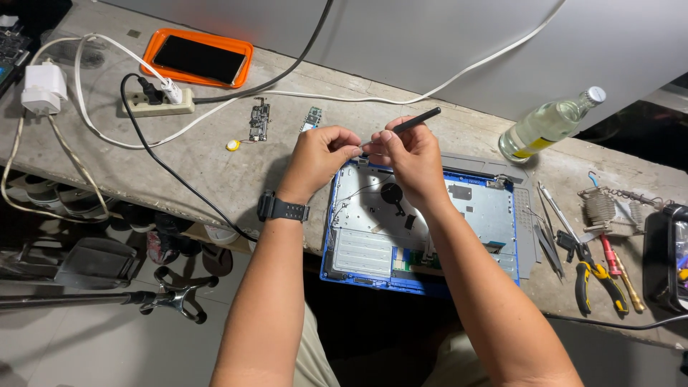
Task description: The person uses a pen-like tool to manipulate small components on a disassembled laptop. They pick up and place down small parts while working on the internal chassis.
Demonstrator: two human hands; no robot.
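While opened blue-framed device (430,236) lies back-off on table (215,161), inner metal plate exposed, small circuit boards (259,120) already out and set aside; reassembly or further stripping seemingly left. Left hand (319,154) and right hand (405,154) meet above device's top edge, fingertips pinching tiny part, too small to identify; right also grips black pen-like tool (416,120).

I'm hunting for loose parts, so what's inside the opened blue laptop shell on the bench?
Inside the blue laptop shell: a silver metal plate, thin wires, a green circuit board strip near the front edge. The right hand and forearm cover the middle, so what's there cannot be seen.
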